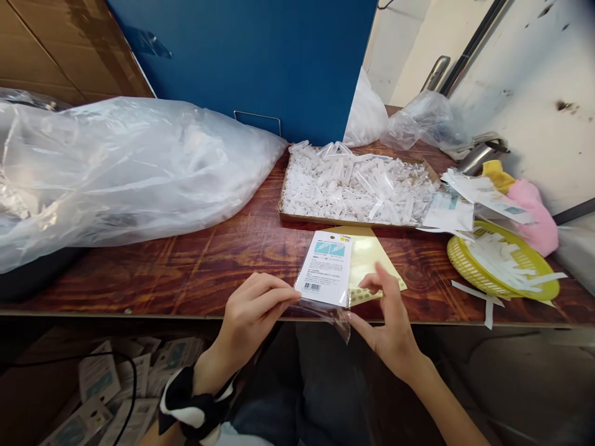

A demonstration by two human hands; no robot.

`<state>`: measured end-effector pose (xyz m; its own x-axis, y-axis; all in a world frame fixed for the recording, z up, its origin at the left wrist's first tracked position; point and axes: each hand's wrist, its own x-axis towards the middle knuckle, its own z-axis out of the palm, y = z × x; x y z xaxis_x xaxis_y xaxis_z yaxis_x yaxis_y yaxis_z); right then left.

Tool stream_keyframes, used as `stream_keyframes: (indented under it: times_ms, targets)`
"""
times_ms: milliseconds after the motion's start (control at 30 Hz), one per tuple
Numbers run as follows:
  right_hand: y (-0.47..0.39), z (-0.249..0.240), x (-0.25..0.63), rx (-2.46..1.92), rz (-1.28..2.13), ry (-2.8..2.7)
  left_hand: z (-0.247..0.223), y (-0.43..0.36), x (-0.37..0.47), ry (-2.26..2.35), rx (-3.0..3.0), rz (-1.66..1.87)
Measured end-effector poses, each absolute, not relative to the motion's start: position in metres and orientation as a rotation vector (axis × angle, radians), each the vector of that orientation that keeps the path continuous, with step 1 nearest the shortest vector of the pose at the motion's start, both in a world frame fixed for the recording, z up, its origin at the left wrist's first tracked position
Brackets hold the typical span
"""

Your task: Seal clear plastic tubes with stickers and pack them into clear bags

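A clear plastic packet with a white printed card (325, 266) inside lies at the table's front edge, its clear flap hanging over the edge. My left hand (255, 310) pinches the packet's lower left corner between thumb and fingers. At the packet's lower right, my right hand (388, 319) has thumb and index finger spread apart, the thumb tip touching or very near the flap. Partly beneath the packet is a yellowish sheet (372, 263) with rows of small round stickers along its lower edge.
Behind the packet stands a shallow cardboard tray (325, 218) heaped with small clear and white pieces. To the right is a yellow basket (483, 275) with paper strips. A large plastic bag (139, 167) fills the left. Several packed cards (97, 375) lie below the table at left.
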<state>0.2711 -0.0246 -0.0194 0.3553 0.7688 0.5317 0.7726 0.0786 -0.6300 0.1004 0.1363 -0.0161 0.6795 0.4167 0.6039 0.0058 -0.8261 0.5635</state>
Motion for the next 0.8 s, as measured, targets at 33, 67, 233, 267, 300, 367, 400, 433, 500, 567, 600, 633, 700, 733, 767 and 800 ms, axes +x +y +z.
stream_keyframes:
  times_ms: [33, 67, 233, 267, 300, 367, 400, 433, 500, 567, 600, 633, 700, 733, 767, 800]
  targets:
    - [-0.024, -0.019, 0.271, -1.668, -0.072, -1.437, -0.016, 0.136, 0.1, 0.325, 2.359, 1.036]
    - [-0.023, -0.018, 0.271, -1.654, -0.133, -1.503, -0.016, 0.136, 0.1, 0.326, 2.36, 1.042]
    - [-0.023, -0.016, 0.277, -1.466, -0.329, -1.656, -0.019, 0.136, 0.098, 0.267, 2.417, 1.082]
    - [-0.024, -0.016, 0.279, -1.449, -0.339, -1.685, -0.02, 0.137, 0.098, 0.236, 2.442, 1.089]
    - [-0.025, -0.016, 0.281, -1.442, -0.33, -1.716, -0.021, 0.137, 0.097, 0.202, 2.47, 1.089]
    - [-0.025, -0.016, 0.285, -1.447, -0.27, -1.761, -0.022, 0.137, 0.097, 0.144, 2.529, 1.06]
    - [-0.025, -0.016, 0.287, -1.453, -0.233, -1.759, -0.022, 0.137, 0.098, 0.128, 2.553, 1.04]
    - [-0.025, -0.016, 0.288, -1.46, -0.2, -1.736, -0.022, 0.137, 0.099, 0.127, 2.568, 1.02]
    - [-0.024, -0.016, 0.29, -1.469, -0.168, -1.65, -0.021, 0.137, 0.1, 0.159, 2.568, 0.993]
    - [-0.024, -0.015, 0.291, -1.476, -0.179, -1.584, -0.02, 0.138, 0.102, 0.197, 2.536, 0.992]
    - [-0.024, -0.016, 0.291, -1.483, -0.193, -1.583, -0.019, 0.138, 0.102, 0.207, 2.518, 0.994]
    - [-0.025, -0.016, 0.291, -1.492, -0.21, -1.602, -0.019, 0.139, 0.103, 0.211, 2.504, 0.999]
    - [-0.026, -0.017, 0.29, -1.502, -0.249, -1.641, -0.018, 0.139, 0.103, 0.208, 2.486, 1.002]
    - [-0.026, -0.018, 0.289, -1.498, -0.279, -1.637, -0.017, 0.138, 0.103, 0.208, 2.478, 1.008]
    - [-0.026, -0.018, 0.288, -1.491, -0.314, -1.626, -0.016, 0.137, 0.104, 0.209, 2.467, 1.016]
    - [-0.026, -0.018, 0.287, -1.484, -0.353, -1.618, -0.015, 0.137, 0.104, 0.213, 2.455, 1.024]
